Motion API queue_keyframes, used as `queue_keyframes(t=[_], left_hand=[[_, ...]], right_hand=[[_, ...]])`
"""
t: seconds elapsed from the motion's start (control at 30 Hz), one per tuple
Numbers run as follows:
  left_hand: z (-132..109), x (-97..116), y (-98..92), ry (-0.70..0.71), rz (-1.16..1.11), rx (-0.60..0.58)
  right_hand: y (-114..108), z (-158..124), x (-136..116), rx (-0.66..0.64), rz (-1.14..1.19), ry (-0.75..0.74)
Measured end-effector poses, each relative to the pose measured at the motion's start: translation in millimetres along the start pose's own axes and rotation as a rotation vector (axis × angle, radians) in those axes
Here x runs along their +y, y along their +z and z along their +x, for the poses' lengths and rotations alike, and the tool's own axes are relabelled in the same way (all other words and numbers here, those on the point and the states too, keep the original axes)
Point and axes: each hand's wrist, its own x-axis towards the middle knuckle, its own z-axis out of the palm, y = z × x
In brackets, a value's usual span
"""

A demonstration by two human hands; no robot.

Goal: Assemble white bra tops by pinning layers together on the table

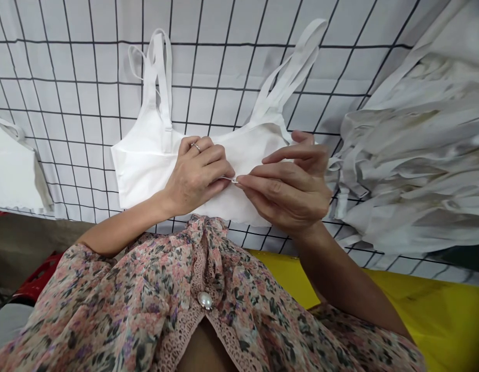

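Note:
A white bra [146, 165] with two shoulder straps lies on a white cloth with a black grid. Over its middle, my left hand [202, 173], with a ring on one finger, is closed, its thumb and forefinger pinching a thin white strand [228, 179]. The strand runs across to my right hand [289, 186], whose thumb and forefinger pinch its other end while the remaining fingers are loosely bent. Between the two sets of fingertips only a short piece of the strand shows. Both straps stretch away toward the back.
A heap of white garments [421, 165] fills the right side of the gridded cloth [219, 57]. Another white garment [14, 170] lies at the far left. Yellow material [436, 310] shows at the lower right, and a red object [40, 276] at the lower left.

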Motion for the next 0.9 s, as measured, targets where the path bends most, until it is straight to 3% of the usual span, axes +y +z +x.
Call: queue_keyframes(t=[0.13,0.3,0.53,0.7,0.9], left_hand=[[1,0,-1.3,0.024,0.011,0.031],[2,2,-4.7,-0.062,0.011,-0.140],[2,0,-6.2,-0.097,-0.016,-0.177],[0,-4,-2.5,-0.008,-0.031,-0.065],[0,-9,1.3,-0.051,0.008,-0.104]], right_hand=[[-2,-1,-1,-0.035,-0.009,0.023],[0,2,-5,0.011,0.014,-0.029],[-2,4,-3,0.016,-0.042,-0.096],[-14,11,-2,-0.172,-0.097,-0.106],[-20,38,5,-0.383,-0.122,-0.225]])
